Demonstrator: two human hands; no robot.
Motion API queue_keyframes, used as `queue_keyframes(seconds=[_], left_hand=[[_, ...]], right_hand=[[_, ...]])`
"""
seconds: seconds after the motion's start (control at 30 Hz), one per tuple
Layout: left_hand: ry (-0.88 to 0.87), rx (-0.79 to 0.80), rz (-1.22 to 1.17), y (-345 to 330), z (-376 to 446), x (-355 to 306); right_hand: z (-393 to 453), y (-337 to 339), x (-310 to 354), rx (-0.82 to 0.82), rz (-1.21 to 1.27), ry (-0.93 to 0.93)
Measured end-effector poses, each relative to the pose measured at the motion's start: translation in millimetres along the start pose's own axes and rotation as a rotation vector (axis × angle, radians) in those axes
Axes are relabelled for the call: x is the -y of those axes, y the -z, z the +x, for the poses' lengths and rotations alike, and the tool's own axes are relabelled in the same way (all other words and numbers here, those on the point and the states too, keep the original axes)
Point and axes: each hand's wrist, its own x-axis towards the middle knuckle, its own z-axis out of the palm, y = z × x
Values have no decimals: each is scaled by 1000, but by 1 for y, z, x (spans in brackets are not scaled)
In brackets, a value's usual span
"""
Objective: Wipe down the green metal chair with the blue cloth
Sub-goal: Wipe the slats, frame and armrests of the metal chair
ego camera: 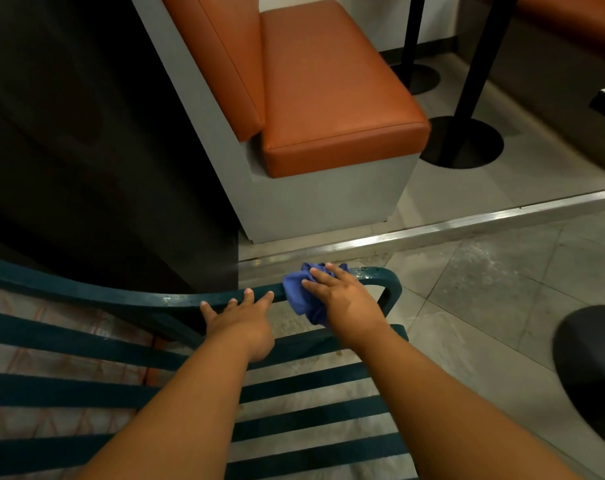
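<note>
Wiping the green metal chair (127, 296) rail with a blue cloth (302, 296).

Head view: right hand (342, 299) flat on the bunched blue cloth, fingers straight, pressing it against the curved top rail near its right bend. Left hand (240, 322) just beside it, fingers spread over the same rail. Slatted seat below both forearms. Orange padded bench (332, 98) beyond, on tiled floor (484, 278).
</note>
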Motion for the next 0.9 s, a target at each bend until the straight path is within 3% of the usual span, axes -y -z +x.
queue_keyframes(seconds=[0.2,0.4,0.53,0.63,0.8,0.9], left_hand=[[-4,14,10,1,-1,0],[-2,22,9,2,-2,-1],[-1,28,18,1,-2,-1],[-4,21,17,0,-2,-1],[3,4,19,-2,-1,-2],[-3,6,18,-1,-1,0]], right_hand=[[19,9,8,13,1,-167],[1,1,-6,-17,27,-9],[14,15,-13,78,-30,-93],[23,11,7,46,-22,-167],[5,-4,17,-19,40,-22],[5,1,8,12,30,-29]])
